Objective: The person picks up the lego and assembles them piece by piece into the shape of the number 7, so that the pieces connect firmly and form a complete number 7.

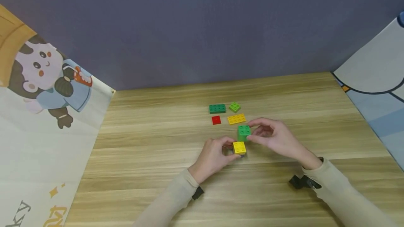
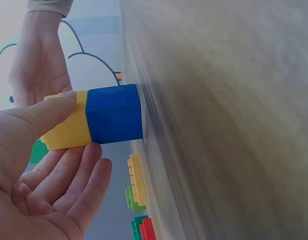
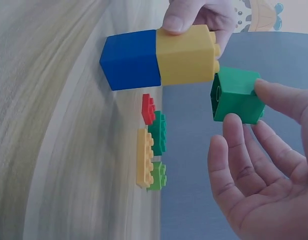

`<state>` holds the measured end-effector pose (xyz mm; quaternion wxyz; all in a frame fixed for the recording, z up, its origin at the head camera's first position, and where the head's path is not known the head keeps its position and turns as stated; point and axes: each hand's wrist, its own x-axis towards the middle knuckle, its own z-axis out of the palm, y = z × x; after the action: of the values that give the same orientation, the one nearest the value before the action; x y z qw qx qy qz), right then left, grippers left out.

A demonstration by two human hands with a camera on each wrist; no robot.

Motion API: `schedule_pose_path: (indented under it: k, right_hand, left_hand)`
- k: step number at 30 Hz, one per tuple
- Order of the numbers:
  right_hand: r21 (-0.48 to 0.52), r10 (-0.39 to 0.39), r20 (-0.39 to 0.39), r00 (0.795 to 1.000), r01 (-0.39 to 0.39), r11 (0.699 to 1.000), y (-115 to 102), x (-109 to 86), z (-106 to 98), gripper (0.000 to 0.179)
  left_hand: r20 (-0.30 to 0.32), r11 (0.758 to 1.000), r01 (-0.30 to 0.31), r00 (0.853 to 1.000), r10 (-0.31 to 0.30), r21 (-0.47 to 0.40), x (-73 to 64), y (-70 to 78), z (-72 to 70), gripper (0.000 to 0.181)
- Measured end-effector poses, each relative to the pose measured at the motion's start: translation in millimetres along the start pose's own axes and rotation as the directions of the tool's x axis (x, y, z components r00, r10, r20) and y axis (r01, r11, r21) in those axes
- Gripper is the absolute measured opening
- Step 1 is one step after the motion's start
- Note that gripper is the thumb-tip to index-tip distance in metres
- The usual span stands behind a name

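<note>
A yellow brick [image 3: 186,55] sits on top of a blue brick [image 3: 131,59], and the blue one stands on the table. My left hand [image 1: 215,157] pinches the yellow brick between thumb and fingers; in the left wrist view its thumb [image 2: 54,111] lies against the yellow side. Higher than this stack, a green brick [image 1: 244,133] is pinched by my right hand [image 1: 277,139]. In the right wrist view the green brick [image 3: 239,95] shows its hollow underside facing the yellow studs, close to them and a little to the far side.
Beyond the hands on the wooden table [image 1: 151,132] lie a dark green brick [image 1: 217,108], a small lime plate [image 1: 235,107], a red piece [image 1: 216,120] and a yellow-orange plate [image 1: 236,118]. A dark panel [image 1: 202,31] stands behind the table.
</note>
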<state>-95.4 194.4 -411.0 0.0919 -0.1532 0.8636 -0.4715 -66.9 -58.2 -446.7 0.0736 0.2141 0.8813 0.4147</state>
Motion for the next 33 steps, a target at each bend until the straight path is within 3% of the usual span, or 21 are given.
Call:
schedule_pose_path:
  k: [33]
  right_hand:
    - [0.048, -0.113, 0.030, 0.993, 0.112, 0.993, -3, -17.5, 16, 0.037]
  left_hand:
    - [-0.008, 1.000, -0.005, 1.000, 0.005, 0.007, 0.5, -1.6, -0.3, 0.038]
